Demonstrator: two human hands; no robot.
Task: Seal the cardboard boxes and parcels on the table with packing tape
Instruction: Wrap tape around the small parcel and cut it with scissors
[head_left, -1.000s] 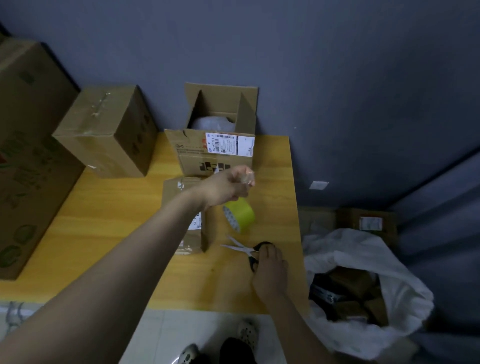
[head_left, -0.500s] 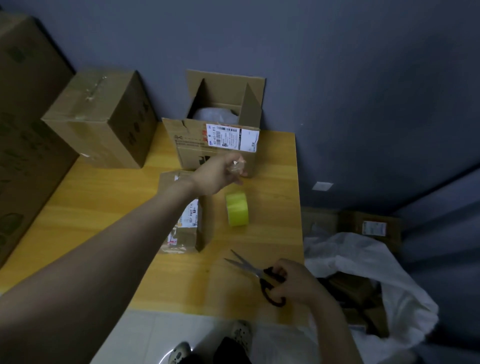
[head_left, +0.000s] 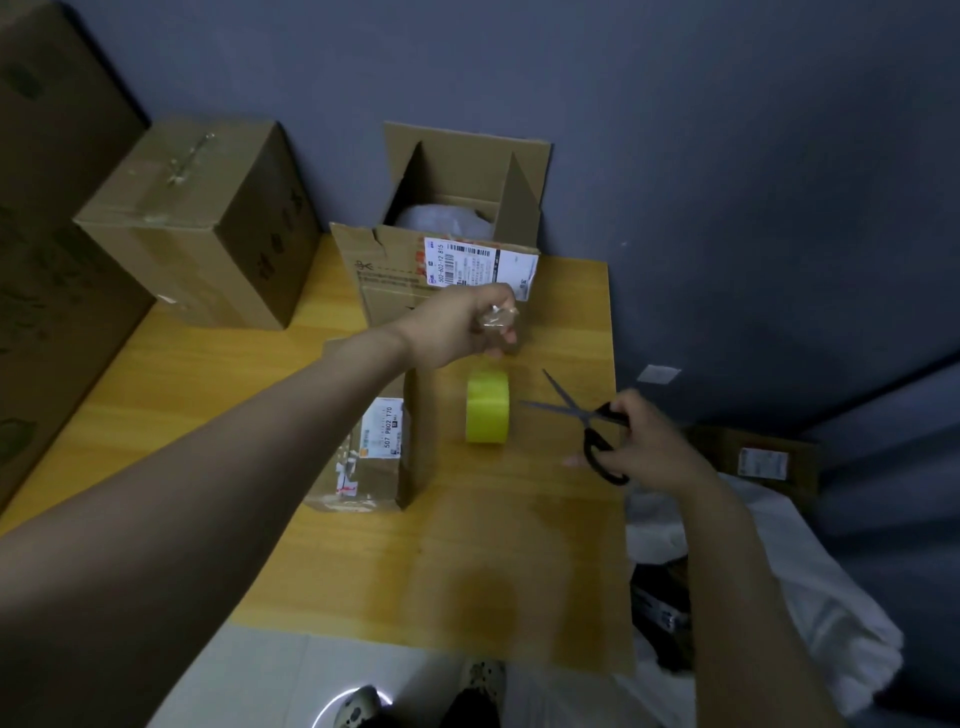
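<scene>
left fingers (head_left: 485, 297) pinch tape (head_left: 497, 317), right fingers (head_left: 635, 415) grip scissors (head_left: 597, 444).

A desk (head_left: 218, 395) with a yellow wood-grain top runs away from the viewer, its far edge meeting a plain, matte blue-grey wall (head_left: 675, 130) that fills the upper and right parts of the view. Low on that wall, just beyond the desk's right edge, sits a small white plate (head_left: 658, 373). Below the near edge lies a floor (head_left: 270, 675) of pale tiles with a thin joint showing. The light is dim, and the shadows on the desktop are soft.
</scene>
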